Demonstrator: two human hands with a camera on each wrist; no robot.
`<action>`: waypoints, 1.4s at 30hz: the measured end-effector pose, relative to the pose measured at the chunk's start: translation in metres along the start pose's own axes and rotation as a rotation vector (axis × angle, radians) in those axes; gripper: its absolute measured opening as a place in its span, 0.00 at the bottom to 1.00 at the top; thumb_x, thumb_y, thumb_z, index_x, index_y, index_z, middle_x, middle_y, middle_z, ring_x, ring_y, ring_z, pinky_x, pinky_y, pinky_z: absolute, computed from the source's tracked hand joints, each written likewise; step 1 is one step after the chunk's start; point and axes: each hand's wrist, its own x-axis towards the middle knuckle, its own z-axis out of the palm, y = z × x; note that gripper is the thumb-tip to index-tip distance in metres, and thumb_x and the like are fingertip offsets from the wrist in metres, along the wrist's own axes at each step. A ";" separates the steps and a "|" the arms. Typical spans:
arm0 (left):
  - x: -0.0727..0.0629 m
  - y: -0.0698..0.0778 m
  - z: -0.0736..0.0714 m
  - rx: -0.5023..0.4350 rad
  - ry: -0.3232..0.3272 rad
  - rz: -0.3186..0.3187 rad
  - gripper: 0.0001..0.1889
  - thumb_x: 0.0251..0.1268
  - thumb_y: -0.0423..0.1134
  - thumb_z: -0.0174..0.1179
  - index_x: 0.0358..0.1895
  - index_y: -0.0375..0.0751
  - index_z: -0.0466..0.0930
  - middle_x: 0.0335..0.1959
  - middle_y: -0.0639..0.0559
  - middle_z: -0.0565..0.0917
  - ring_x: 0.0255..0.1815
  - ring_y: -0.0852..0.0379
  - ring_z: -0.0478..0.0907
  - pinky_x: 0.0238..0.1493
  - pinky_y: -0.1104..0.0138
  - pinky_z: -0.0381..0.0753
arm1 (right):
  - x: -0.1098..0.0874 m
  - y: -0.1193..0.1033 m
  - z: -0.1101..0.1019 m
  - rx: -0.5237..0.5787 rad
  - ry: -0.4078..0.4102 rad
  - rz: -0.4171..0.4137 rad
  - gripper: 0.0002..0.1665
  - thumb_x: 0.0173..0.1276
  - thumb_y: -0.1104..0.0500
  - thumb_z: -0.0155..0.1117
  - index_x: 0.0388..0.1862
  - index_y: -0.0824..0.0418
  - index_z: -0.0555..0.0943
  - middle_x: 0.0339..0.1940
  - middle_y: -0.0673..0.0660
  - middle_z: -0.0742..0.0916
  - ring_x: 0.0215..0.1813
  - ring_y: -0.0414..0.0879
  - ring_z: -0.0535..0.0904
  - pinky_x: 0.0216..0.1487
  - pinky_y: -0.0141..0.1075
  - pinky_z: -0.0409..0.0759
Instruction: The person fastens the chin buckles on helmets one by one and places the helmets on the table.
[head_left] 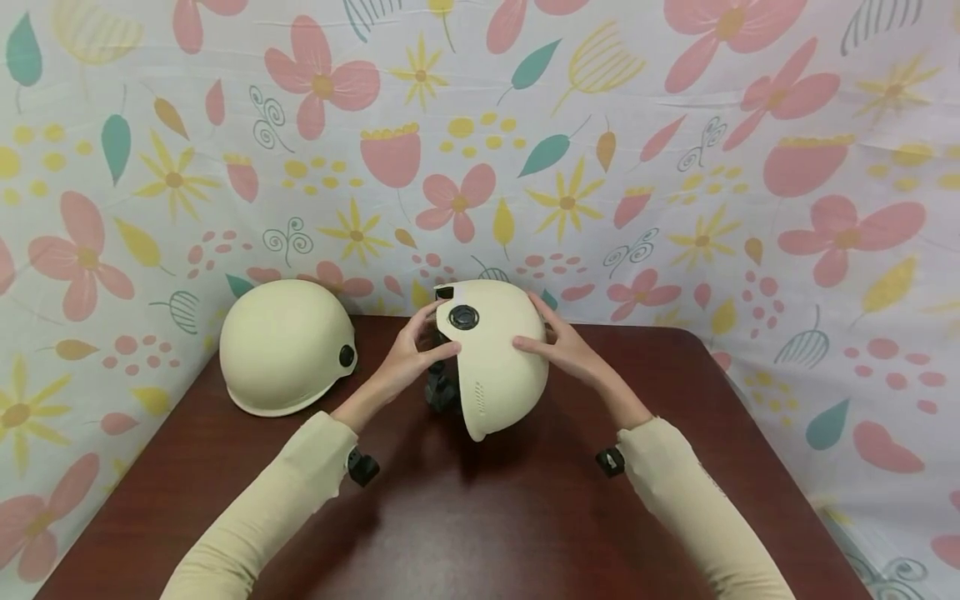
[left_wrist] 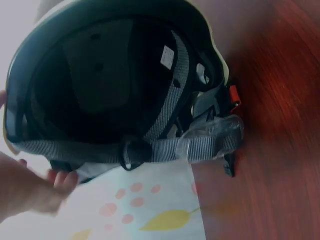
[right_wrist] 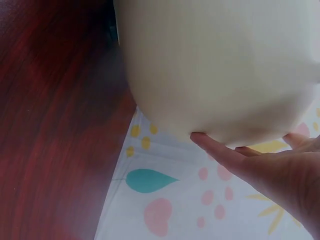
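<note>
In the head view, a cream helmet (head_left: 498,358) is tipped on its side, its opening facing left. My left hand (head_left: 411,348) grips the rim, thumb on the outer shell near a black round knob (head_left: 463,317). My right hand (head_left: 570,348) holds the crown, thumb on the near side and fingers around the far side. From the left wrist, the black lining (left_wrist: 100,75) and grey chin strap (left_wrist: 165,150) show, with a red buckle part (left_wrist: 234,97). The right wrist view shows the smooth shell (right_wrist: 215,60) with fingertips against it. Whether the helmet touches the table cannot be told.
A second cream helmet (head_left: 281,350) sits upright on the dark wooden table (head_left: 480,533) at the left. Behind the table hangs a white flower-print cloth (head_left: 480,242), which also runs down the left and right sides. A dark wrist device shows at each sleeve.
</note>
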 end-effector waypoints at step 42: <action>-0.009 -0.003 0.032 0.082 -0.239 0.045 0.36 0.65 0.32 0.62 0.76 0.45 0.58 0.57 0.35 0.75 0.42 0.51 0.81 0.43 0.67 0.80 | 0.010 -0.028 0.026 -0.223 0.022 -0.057 0.47 0.70 0.41 0.60 0.80 0.48 0.51 0.81 0.57 0.55 0.81 0.58 0.49 0.74 0.62 0.56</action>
